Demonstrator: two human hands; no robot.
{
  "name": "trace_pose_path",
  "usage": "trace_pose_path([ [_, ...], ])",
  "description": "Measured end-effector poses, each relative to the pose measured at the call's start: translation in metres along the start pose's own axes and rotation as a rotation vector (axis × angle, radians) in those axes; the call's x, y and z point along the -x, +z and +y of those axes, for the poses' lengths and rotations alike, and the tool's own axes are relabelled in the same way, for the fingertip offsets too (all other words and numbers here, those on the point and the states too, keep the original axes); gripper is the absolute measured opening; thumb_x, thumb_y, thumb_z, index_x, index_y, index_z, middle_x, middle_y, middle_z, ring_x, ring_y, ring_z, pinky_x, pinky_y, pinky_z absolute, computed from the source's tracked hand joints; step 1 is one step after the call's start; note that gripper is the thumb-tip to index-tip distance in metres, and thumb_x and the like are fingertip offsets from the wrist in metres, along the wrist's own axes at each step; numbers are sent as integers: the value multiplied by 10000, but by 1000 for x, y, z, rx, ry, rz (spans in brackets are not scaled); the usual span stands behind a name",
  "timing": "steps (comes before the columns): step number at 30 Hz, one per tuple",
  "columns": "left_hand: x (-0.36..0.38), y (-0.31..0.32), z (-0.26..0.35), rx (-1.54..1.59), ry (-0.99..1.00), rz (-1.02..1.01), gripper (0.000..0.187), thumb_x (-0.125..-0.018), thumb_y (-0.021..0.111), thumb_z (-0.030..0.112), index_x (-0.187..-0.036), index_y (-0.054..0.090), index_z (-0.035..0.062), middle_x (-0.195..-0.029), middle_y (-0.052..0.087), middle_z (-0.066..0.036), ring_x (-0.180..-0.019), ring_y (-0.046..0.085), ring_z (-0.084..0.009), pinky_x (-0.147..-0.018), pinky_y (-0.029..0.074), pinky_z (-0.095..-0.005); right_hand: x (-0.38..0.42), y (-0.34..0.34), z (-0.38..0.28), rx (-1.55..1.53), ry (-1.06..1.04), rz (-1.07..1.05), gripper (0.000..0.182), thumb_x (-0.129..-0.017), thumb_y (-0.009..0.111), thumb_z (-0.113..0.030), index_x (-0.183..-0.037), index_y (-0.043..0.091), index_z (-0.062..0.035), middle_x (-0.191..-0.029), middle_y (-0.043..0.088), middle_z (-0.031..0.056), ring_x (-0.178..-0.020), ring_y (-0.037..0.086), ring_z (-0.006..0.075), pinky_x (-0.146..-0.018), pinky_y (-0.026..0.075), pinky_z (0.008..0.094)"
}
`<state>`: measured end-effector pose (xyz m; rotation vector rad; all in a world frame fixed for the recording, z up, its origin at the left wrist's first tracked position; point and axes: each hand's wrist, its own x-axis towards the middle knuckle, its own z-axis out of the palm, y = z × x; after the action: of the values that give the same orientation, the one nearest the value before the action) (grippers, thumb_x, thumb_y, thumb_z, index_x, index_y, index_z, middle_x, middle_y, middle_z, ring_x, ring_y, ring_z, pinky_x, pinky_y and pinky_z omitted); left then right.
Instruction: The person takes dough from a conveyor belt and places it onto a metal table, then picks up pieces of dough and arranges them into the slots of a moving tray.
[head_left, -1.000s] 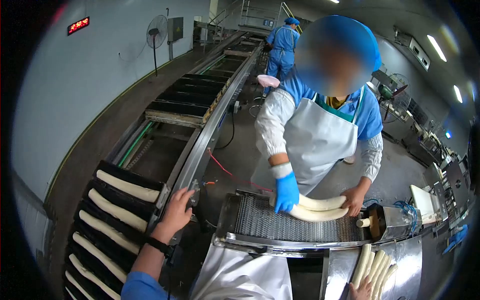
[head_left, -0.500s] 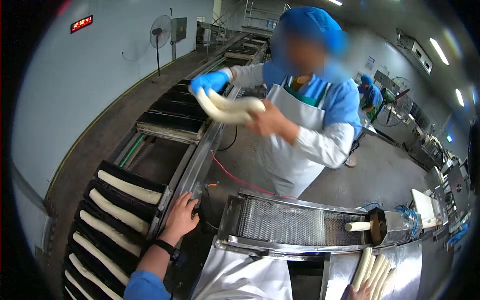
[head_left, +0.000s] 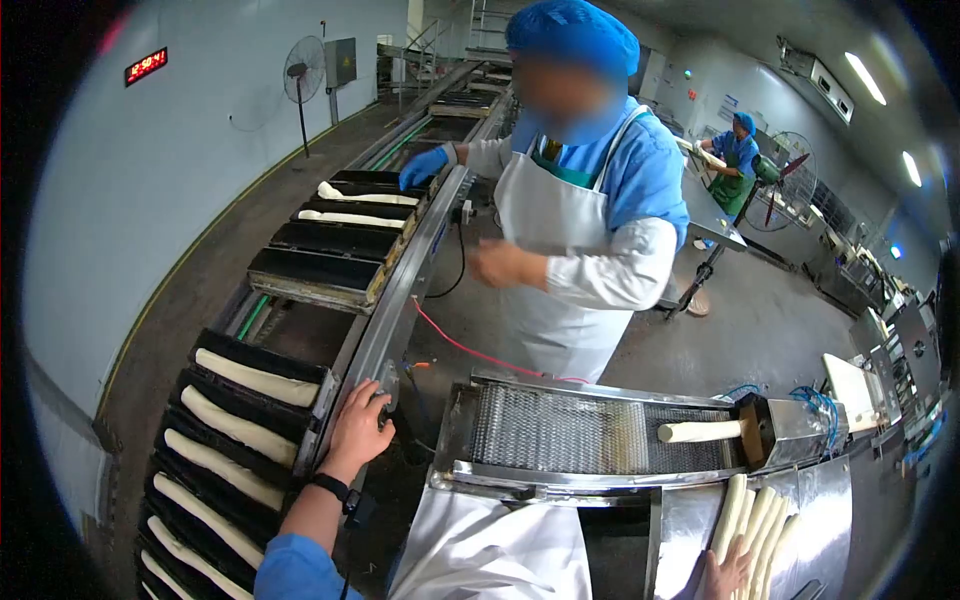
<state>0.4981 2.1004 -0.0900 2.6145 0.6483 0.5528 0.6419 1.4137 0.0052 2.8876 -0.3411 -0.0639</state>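
Left hand (head_left: pixel 358 432) rests on the metal rail (head_left: pixel 400 300) of the long conveyor, fingers curled loosely over the rail edge, grasping nothing loose; black watch (head_left: pixel 330 490) on the wrist, blue sleeve below; just left of it a dark tray (head_left: pixel 225 440) with long white dough sticks (head_left: pixel 255 377) lying in its grooves; right hand (head_left: pixel 725 578) only partly in view at the bottom edge, fingers spread flat and released on a bundle of dough sticks (head_left: pixel 755 520) lying side by side on the steel surface (head_left: pixel 830 520); between the hands, a mesh belt (head_left: pixel 570 435) with one dough stick (head_left: pixel 700 431) coming out of the machine outlet (head_left: pixel 765 430) at its right end; white apron (head_left: pixel 490 550) below; across the belt a co-worker in blue cap and white apron, gloved hand (head_left: pixel 423 166) at a farther tray (head_left: pixel 365 200) that holds two dough sticks, the bare hand (head_left: pixel 497 263) open and holding nothing; another person far back right.
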Motion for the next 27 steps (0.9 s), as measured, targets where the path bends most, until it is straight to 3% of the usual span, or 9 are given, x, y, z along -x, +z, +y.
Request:
trace_pose_path([
  [3, 0, 3, 0, 18, 10, 24, 416, -772, 700, 142, -1165, 669, 12, -1398, 522, -193, -1386, 411, -337, -1139, 371, -437, 3, 4, 0, -29, -45, 13, 900, -893, 533, -671, -1546, 324, -88, -1545, 297, 318, -1338, 411, 488, -1083, 351, 574],
  [5, 0, 3, -3, 14, 14, 24, 414, -768, 702, 138, -1161, 670, 10, -1389, 526, -204, -1385, 412, -340, -1136, 372, -439, -9, 38, 8, -175, 13, 127, 764, -788, 745, -166, -1492, 448, -151, -1532, 367, 246, -1420, 334, 419, -1162, 261, 555],
  [8, -1, 2, -4, 8, 19, 12, 411, -769, 703, 139, -1157, 672, 8, -1385, 527, -210, -1387, 408, -345, -1136, 371, -442, -7, 60, 31, -305, -53, 60, 786, -741, 768, -239, -1474, 482, -221, -1576, 288, 251, -1475, 177, 470, -1184, 142, 610],
  [9, 0, 1, -4, 8, 24, 13, 411, -769, 703, 139, -1157, 672, 8, -1385, 527, -210, -1387, 408, -345, -1136, 371, -442, 2, 70, 35, -165, -148, 249, 743, -761, 746, -248, -1452, 493, -149, -1465, 430, 228, -1370, 375, 412, -1129, 306, 529],
  [10, 1, 1, -3, 12, 13, 5, 411, -768, 705, 138, -1156, 672, 7, -1386, 526, -210, -1388, 407, -346, -1137, 369, -442, 9, 77, 46, -168, -143, 251, 743, -761, 746, -248, -1452, 493, -149, -1465, 430, 228, -1370, 375, 412, -1129, 306, 529],
  [12, 0, 1, -3, 22, 4, -5, 411, -768, 706, 138, -1155, 672, 6, -1387, 526, -210, -1388, 406, -348, -1138, 368, -443, 28, 74, 70, -168, -259, 75, 845, -861, 634, -546, -1501, 400, -48, -1536, 313, 324, -1369, 363, 500, -1129, 297, 561],
  [13, 0, 1, -3, 9, 3, -5, 411, -768, 706, 137, -1156, 673, 6, -1387, 526, -209, -1388, 405, -348, -1140, 365, -444, 36, 75, 73, -213, -240, 72, 818, -800, 696, -443, -1449, 453, -11, -1521, 329, 334, -1350, 373, 516, -1121, 321, 558],
  [25, 12, -6, -1, 1, 37, 20, 380, -776, 699, 158, -1128, 692, 15, -1382, 532, -194, -1392, 399, -350, -1142, 355, -457, 25, 82, 65, -189, -186, 62, 796, -699, 762, -474, -1318, 575, -9, -1499, 332, 361, -1220, 525, 474, -1000, 467, 502],
  [27, 13, -8, 1, -12, 44, 21, 379, -781, 694, 164, -1128, 692, 14, -1375, 534, -201, -1391, 398, -355, -1148, 350, -456, 3, 64, 46, -293, 0, -343, 650, -794, 728, -447, -1270, 605, -22, -1433, 435, 342, -1143, 592, 391, -920, 511, 454],
])
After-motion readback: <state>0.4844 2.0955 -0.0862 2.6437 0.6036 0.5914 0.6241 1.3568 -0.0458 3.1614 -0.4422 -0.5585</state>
